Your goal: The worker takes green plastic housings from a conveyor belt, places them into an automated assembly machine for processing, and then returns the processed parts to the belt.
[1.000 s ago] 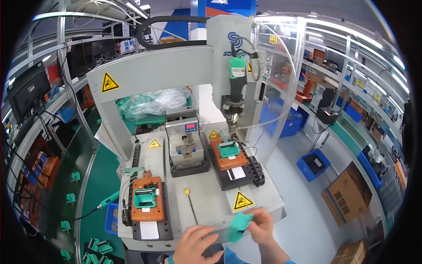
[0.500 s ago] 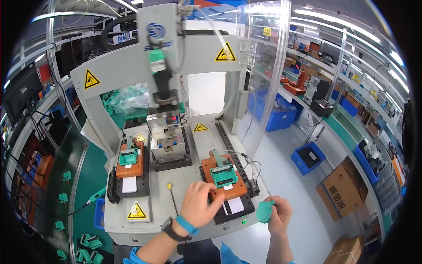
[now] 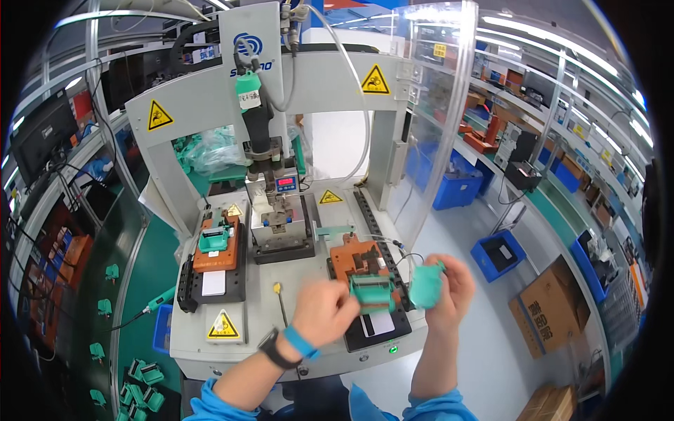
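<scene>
My left hand (image 3: 324, 309), with a watch and a blue band on its wrist, grips a green plastic housing (image 3: 372, 293) by its left side. The housing is held over the front of the orange fixture (image 3: 357, 257) on the right slide, whose dark seat shows behind it. My right hand (image 3: 453, 291) holds a second green plastic part (image 3: 425, 286), smooth side showing, just right of the housing. The green clamp lever (image 3: 334, 231) of the fixture is swung out to the left. On the left slide, another green housing (image 3: 213, 239) sits in an orange fixture (image 3: 216, 261).
A screwdriving machine head (image 3: 261, 133) stands over the metal feeder (image 3: 281, 228) between the slides. A clear guard panel (image 3: 439, 126) rises at right. Several green housings (image 3: 144, 386) lie at lower left, near a green electric screwdriver (image 3: 160, 299). A blue bin (image 3: 498, 252) stands on the floor.
My left hand has lifted the housing out of the right fixture toward me. The clamp lever has swung left. My right hand has raised its green part toward the housing.
</scene>
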A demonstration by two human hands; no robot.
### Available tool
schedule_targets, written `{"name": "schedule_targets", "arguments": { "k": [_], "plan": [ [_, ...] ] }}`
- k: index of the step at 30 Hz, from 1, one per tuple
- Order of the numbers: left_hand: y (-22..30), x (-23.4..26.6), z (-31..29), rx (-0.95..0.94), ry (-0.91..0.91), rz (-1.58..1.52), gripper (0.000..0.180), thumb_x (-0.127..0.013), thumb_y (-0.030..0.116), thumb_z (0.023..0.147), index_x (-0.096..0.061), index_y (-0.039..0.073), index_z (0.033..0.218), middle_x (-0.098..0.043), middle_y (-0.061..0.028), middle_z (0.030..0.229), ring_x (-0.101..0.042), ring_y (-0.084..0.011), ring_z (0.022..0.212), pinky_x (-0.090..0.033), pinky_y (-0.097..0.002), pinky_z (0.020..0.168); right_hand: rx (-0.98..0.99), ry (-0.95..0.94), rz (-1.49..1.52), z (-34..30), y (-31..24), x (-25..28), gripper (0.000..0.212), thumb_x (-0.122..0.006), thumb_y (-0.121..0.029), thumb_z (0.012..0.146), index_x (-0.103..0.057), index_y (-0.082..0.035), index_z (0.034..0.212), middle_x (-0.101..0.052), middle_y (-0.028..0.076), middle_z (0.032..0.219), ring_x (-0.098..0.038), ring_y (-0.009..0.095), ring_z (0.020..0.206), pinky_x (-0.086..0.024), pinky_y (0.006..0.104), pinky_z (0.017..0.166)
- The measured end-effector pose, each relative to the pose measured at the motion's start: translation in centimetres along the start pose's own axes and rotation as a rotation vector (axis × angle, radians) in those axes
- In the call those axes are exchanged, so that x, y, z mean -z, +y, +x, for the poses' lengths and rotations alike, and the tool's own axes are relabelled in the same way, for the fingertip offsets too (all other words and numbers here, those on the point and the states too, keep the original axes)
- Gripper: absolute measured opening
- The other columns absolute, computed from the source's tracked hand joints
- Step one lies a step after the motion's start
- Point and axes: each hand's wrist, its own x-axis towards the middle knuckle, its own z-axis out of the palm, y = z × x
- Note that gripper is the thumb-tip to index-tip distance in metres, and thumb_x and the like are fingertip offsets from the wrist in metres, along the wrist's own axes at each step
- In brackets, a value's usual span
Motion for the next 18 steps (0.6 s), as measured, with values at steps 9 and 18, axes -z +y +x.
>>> {"name": "schedule_targets", "arguments": {
  "k": [9,18],
  "plan": [
    [-0.2,15.6,-18.4,0.404,0.052,-0.226,0.015,-0.062,0.012,0.086,-0.058,0.002,0.075,-0.056,-0.0034,0.059,-0.051,-0.0097,0.055,-0.040,-0.0276,0.051,0.012,-0.821,-0.733,6.4,3.5,-3.6,0.020,-0.068,-0.008,0.080,-0.071,-0.005,0.100,-0.069,0.012,0.095,-0.059,0.032,0.092,-0.045,0.0406,0.089],
    [-0.7,29.8,-39.7,0.657,1.117,0.203,0.027,-0.055,0.014,0.093,-0.043,0.007,0.070,-0.046,0.0011,0.067,-0.047,-0.0073,0.063,-0.049,-0.0265,0.065,0.004,-0.921,-0.877,6.5,2.2,-7.1,0.018,-0.065,-0.002,0.075,-0.069,-0.001,0.093,-0.068,0.017,0.096,-0.057,0.036,0.091,-0.042,0.0416,0.085]
  ]
}}
